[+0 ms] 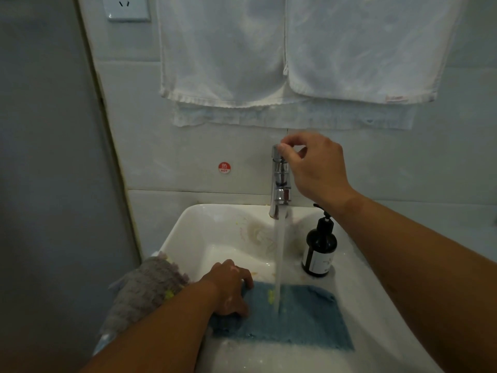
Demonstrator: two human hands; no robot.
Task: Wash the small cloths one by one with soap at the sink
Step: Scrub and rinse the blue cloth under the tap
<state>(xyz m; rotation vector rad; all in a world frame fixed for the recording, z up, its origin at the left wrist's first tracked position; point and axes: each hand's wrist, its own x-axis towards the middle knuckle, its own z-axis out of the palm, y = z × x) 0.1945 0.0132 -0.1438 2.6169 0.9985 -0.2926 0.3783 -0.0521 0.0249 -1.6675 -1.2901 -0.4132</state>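
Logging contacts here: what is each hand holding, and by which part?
The left hand grips the blue cloth at its left edge; the right hand pinches the top handle of the faucet.

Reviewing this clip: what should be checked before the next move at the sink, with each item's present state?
1. The water runs onto the blue cloth: ok.
2. The left hand grips the cloth's left edge inside the sink: ok.
3. The right hand pinches the faucet handle: ok.
4. The soap bottle stands upright on the rim: ok.
5. Soap already on the cloth: cannot tell.
6. The grey cloth lies on the left rim: ok.
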